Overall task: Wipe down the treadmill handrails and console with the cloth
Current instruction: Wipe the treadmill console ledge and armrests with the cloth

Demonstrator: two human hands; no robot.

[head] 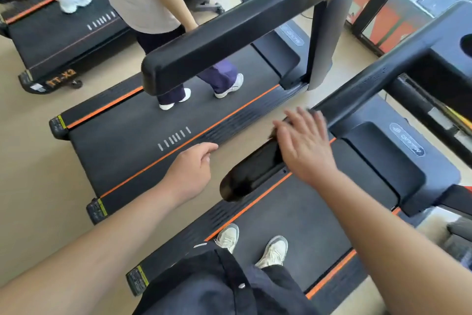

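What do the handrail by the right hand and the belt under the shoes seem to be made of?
Handrail: likely black moulded plastic, smooth and semi-gloss; its near end reflects light. Belt: probably rubber, matte dark grey; fine grain, no shine.

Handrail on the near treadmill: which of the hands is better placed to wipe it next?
Right, probably. The right hand is spread open on or just over the handrail, with a dark blur, perhaps the cloth, under its fingers. The left hand hangs loosely curled beside the rail, holding nothing.
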